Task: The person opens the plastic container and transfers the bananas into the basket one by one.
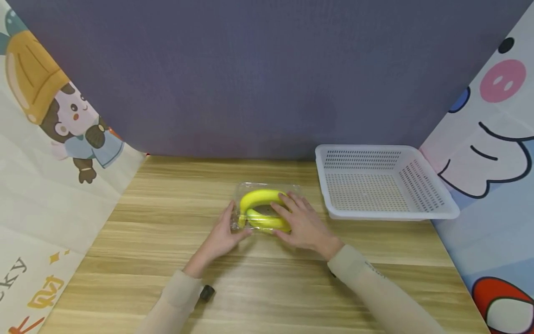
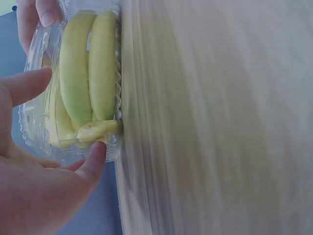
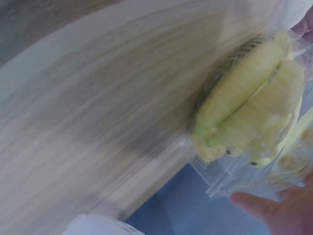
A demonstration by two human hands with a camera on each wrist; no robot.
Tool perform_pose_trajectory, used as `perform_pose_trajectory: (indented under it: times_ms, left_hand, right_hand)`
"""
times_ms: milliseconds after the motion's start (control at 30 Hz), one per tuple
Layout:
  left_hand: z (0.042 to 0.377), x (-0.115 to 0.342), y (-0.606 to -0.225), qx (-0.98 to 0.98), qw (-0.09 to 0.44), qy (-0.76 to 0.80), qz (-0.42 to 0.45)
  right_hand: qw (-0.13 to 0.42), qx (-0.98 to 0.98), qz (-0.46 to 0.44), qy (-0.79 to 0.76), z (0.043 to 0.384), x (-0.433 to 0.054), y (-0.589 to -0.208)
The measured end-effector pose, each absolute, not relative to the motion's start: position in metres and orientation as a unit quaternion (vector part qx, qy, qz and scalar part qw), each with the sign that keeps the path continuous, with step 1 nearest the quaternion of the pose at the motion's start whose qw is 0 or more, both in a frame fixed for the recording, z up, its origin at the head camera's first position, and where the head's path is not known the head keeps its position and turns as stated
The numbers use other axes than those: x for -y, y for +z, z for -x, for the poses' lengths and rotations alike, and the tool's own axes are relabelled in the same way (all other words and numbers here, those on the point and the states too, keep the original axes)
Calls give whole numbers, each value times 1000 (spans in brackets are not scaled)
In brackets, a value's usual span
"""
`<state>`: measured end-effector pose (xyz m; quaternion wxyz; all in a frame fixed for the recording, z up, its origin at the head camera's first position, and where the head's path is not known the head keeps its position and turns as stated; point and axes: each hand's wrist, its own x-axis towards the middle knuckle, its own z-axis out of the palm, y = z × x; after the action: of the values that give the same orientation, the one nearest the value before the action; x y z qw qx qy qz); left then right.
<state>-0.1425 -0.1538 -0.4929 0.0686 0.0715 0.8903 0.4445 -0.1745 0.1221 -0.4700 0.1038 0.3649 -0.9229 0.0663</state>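
A clear plastic box (image 1: 268, 185) with yellow bananas (image 1: 263, 195) inside sits on the table. Its near side faces the wrist cameras, where two long bananas (image 2: 76, 68) lie alongside each other. My left hand (image 1: 221, 235) holds the box's left end, its thumb (image 2: 96, 155) against the near corner and the other fingers along the far part of that end. My right hand (image 1: 306, 225) lies over the right end, with spread fingers resting on the lid and the thumb by the near edge. Plastic at the right end (image 3: 217, 181) shows beside this thumb.
A white perforated basket (image 1: 392, 215) stands at the back right of the wooden table (image 1: 167, 199). A dark grey panel (image 1: 233, 83) rises behind the table's far edge. Cartoon-printed sheets (image 1: 54, 185) flank both sides. A small black object (image 1: 206, 293) shows beside the left sleeve.
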Motion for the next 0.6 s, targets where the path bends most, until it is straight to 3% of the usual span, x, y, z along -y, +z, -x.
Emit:
perform_pose_trajectory:
  times_ms: [600]
  left_hand:
    - [144,152,-497,-842,95,527,-58]
  right_hand:
    - [112,920,-371,55,177,-123,-468]
